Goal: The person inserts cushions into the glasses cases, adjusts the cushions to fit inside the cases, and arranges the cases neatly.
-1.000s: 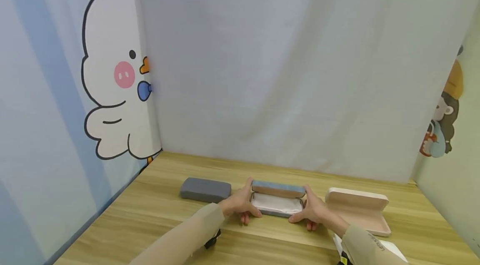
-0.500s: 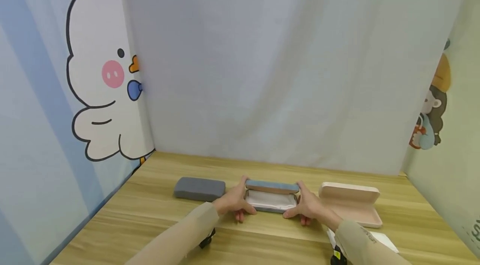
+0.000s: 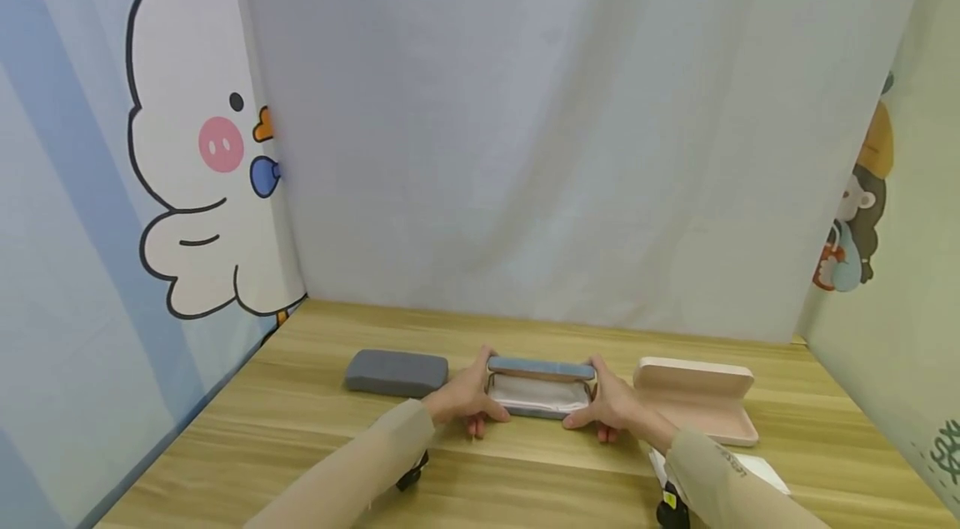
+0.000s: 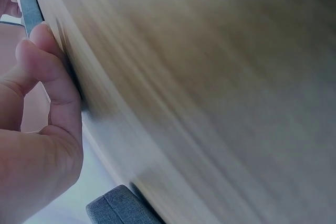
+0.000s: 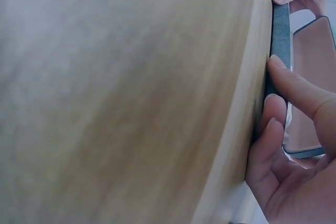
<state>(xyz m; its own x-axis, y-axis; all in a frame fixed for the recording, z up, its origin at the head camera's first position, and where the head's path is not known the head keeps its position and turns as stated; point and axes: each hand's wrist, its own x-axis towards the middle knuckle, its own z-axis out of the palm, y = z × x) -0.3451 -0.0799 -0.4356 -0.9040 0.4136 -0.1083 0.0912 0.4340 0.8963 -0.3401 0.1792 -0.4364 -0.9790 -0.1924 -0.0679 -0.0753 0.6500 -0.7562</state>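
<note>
A blue-grey glasses case point(image 3: 542, 368) stands open on the table between the hands, its lid raised at the back. A folded white cloth point(image 3: 536, 392) lies in its bottom half. My left hand point(image 3: 467, 397) grips the case's left end, thumb at the front edge and fingers up by the lid. On the opposite end, my right hand point(image 3: 613, 406) holds it in the same way. In the right wrist view the right thumb point(image 5: 294, 85) presses the front edge of the case, and the lid's pinkish lining shows behind.
Left of the hands lies a closed dark grey glasses case point(image 3: 396, 372). At the right, a pale pink glasses case point(image 3: 697, 404) stands open. A white sheet point(image 3: 761, 472) lies partly under the right forearm. A grey curtain point(image 3: 525, 137) hangs behind the wooden table point(image 3: 487, 487).
The blue-grey case's lid has tipped slightly forward, so less of its lining shows. Both hands keep their grip on its ends. The head view has shifted a little to the right.
</note>
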